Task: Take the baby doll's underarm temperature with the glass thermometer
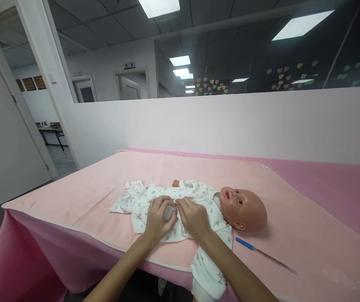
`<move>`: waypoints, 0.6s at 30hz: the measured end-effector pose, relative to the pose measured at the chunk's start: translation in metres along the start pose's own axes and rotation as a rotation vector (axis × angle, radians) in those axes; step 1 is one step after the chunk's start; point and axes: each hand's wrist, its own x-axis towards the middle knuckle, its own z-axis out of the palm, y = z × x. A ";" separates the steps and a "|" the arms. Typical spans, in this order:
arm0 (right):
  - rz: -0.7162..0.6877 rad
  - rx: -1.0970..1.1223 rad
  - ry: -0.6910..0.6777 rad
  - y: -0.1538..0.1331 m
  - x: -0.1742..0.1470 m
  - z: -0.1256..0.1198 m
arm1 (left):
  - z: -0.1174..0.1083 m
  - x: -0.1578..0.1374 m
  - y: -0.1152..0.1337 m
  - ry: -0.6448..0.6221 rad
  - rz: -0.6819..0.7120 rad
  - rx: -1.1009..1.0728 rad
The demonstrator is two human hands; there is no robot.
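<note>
Left hand (161, 216) and right hand (194, 216) are curled close together on a doll (248, 212) in printed clothes (180, 233), grip unclear

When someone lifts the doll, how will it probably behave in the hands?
The doll may feel head-heavy, since its bare head looks large and round. That head could be slippery, as its surface looks smooth. The patterned clothing will probably sag, because it lies loose and wrinkled.
</note>
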 end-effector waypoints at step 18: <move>0.010 0.031 0.033 -0.001 -0.001 0.000 | 0.002 -0.003 -0.006 -0.004 -0.040 -0.055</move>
